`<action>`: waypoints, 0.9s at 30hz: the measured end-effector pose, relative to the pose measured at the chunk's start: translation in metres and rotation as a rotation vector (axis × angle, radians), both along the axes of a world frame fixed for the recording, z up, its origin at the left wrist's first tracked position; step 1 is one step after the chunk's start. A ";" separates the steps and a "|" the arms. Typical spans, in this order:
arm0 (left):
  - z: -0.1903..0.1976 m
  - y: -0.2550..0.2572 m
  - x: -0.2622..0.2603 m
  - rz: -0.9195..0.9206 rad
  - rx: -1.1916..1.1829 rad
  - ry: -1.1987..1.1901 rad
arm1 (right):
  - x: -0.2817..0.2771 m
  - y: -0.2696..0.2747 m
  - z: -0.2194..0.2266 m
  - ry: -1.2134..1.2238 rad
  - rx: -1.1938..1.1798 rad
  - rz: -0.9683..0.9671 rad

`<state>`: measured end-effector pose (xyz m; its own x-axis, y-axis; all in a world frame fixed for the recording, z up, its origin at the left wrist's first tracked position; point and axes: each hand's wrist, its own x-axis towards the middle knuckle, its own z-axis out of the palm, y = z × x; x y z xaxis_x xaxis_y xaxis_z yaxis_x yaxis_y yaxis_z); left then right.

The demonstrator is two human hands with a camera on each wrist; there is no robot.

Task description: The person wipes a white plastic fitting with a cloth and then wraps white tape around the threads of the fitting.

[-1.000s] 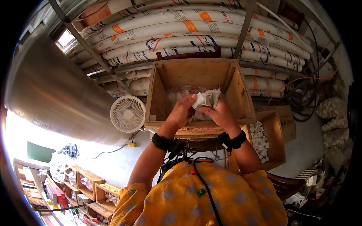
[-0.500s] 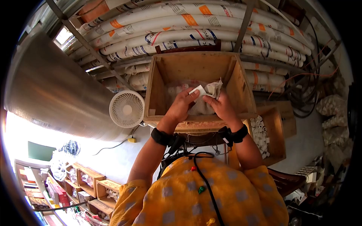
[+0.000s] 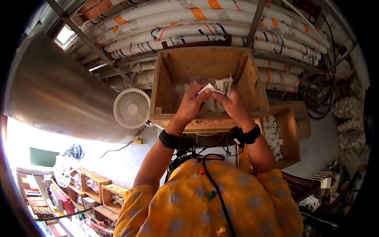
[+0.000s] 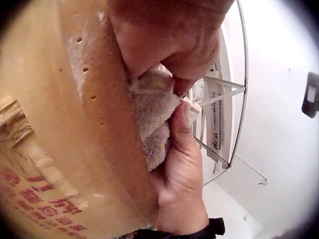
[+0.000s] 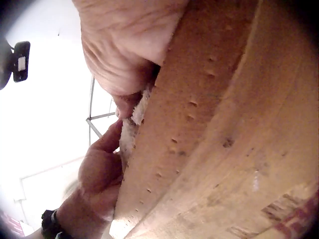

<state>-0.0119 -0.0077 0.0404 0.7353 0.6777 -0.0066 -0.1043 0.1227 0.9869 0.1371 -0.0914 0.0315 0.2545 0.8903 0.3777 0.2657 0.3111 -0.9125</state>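
Both hands meet over the front part of a wooden box (image 3: 254,85). My left hand (image 3: 189,106) pinches a small white piece (image 3: 207,87), smooth and straight-edged, with the thumb lying across it; its exact kind cannot be told. Beside it, my right hand (image 3: 236,106) grips a greyish-white cloth (image 3: 224,85), whose end sticks up past the fingers. The cloth (image 4: 152,112) is bunched between the two hands in the left wrist view. Behind the box's front board, only a strip of cloth (image 5: 128,138) shows in the right wrist view. Fingers partly hide the white piece.
Clear plastic bagging (image 3: 182,87) lies inside the box. A white fan (image 3: 132,108) stands at its left. On the right, a second wooden box (image 3: 290,136) contains several white pipe fittings (image 3: 271,132). Long white pipes (image 3: 177,31) are stacked on a rack behind.
My left thumb has shifted onto the white piece, which sits closer to the cloth. Both hands stay together over the box. The head view has tilted, so the box appears higher.
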 end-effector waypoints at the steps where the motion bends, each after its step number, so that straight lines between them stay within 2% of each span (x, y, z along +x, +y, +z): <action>1: 0.004 -0.002 -0.002 0.010 0.017 0.031 | 0.000 0.000 0.000 -0.020 0.015 0.009; 4: 0.003 -0.002 -0.004 0.015 0.040 0.047 | 0.000 0.001 -0.005 -0.104 0.024 0.061; 7: -0.006 -0.001 0.002 0.037 0.174 -0.062 | -0.001 0.001 -0.006 -0.079 -0.008 0.031; 10: -0.005 0.000 -0.001 0.028 0.139 0.015 | 0.000 0.000 -0.007 -0.062 -0.049 -0.008; 15: -0.007 0.001 0.000 0.045 0.209 -0.012 | -0.003 -0.004 -0.002 0.005 -0.075 0.003; 19: -0.009 0.003 0.000 0.010 0.176 -0.055 | -0.001 0.000 -0.008 -0.063 -0.058 0.024; 25: -0.007 0.003 0.000 -0.032 0.115 -0.059 | -0.005 0.000 0.001 0.127 -0.099 0.068; 27: -0.011 0.007 0.000 -0.084 0.166 -0.038 | -0.004 0.003 -0.009 0.160 -0.078 0.024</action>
